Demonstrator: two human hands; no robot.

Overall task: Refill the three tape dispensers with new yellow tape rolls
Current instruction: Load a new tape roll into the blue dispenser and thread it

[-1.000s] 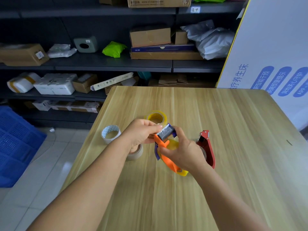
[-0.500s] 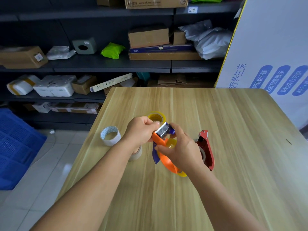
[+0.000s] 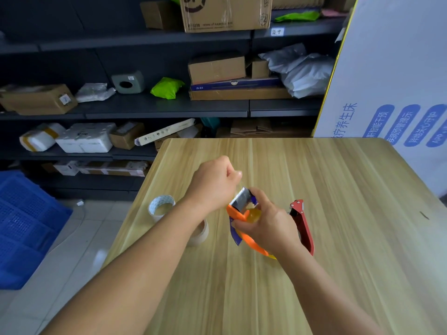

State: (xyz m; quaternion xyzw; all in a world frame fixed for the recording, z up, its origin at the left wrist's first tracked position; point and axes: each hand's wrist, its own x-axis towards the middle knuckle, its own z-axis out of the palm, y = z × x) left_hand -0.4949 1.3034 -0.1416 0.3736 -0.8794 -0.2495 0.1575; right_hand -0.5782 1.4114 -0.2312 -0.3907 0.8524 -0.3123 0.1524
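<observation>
Since a second ago, left hand (image 3: 212,181) has drawn away past the orange dispenser (image 3: 238,213), fingers clenched, seemingly pinching light, clingy tape; unclear. Right hand (image 3: 268,226) grips the rigid dispenser's body above the desk (image 3: 338,189), clear of its blade.

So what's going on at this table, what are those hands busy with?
A person is loading tape into an orange tape dispenser. The right hand grips the dispenser, which already carries a yellow tape roll, just above the wooden table. The left hand is raised beyond the metal cutter end, fingers curled as if pinching the tape's loose end, though the strip itself is hard to see. A red dispenser and a white roll lie nearby.
</observation>
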